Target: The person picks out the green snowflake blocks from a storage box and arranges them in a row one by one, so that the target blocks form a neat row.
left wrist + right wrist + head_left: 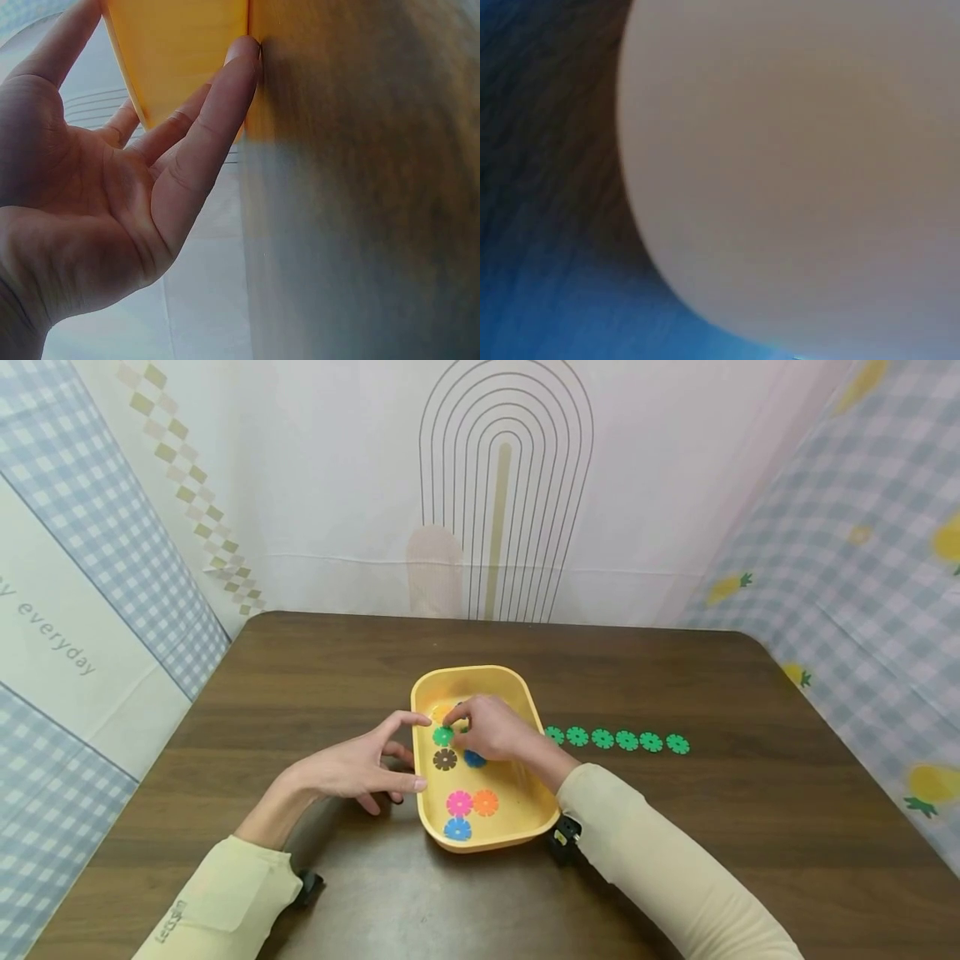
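A yellow plastic tray [538,777] holds flat, notched interlocking discs. My right hand [491,728] reaches into it, thumb and forefinger pinched on a green disc mostly covered by the fingers; another green disc [443,737] lies just below the fingertips. A brown disc [445,760] and a partly covered blue disc [474,759] lie nearby. My left hand [360,762] spreads along the tray's left side, with the forefinger and thumb tips at the rim. In the left wrist view its other fingers [196,146] extend along the tray's outer wall. The right wrist view is filled by a blurred pale surface.
Right of the tray, several green discs [627,740] lie in a row on the dark wooden table [735,827]. Pink [460,803], orange [486,802] and blue [457,829] discs sit in the tray's near end. Patterned curtains [337,485] hang behind and beside the table.
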Motion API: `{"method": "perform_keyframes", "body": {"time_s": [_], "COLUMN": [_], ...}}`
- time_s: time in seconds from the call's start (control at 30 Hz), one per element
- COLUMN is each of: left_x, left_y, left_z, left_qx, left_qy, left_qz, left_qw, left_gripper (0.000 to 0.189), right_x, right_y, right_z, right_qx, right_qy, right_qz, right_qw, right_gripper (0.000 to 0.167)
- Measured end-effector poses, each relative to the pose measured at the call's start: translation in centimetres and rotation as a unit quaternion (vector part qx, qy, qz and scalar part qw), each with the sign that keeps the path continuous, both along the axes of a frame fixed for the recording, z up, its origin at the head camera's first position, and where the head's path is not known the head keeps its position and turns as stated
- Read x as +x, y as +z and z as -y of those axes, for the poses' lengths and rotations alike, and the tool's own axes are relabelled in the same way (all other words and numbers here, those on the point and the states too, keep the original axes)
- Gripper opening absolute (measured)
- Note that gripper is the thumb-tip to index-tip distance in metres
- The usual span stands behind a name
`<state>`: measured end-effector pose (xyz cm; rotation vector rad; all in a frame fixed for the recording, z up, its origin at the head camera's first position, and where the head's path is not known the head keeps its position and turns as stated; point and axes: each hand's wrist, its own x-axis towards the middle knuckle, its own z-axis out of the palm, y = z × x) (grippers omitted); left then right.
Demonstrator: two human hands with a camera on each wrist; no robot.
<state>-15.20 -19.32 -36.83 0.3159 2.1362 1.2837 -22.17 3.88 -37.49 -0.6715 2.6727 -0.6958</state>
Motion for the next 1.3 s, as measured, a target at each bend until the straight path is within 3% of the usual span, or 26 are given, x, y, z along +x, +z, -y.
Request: {"method": "perform_keyframes", "body": {"time_s": [0.6,1.3], "left_x": [0.04,-0.03], "left_y": [0.18,0.11], "left_z": [-0.02,-0.04], "left_qx": [0.002,0.001], "left_qy": [0.0,-0.002], "left_qz": [0.0,-0.003], "left_qw": [1.0,1.0], "left_gripper": [0.084,0.083], "right_x": [-0.27,-0.4], "right_y": [-0.55,-0.44], "right_z": [0.35,0.76], "right_qx": [0.031,0.029], "right_qy": [0.014,0.024], "right_qz": [-0.038,0.003], "right_qw": [0.9987,0.9993], "right_gripper": [0.031,0.028]}}
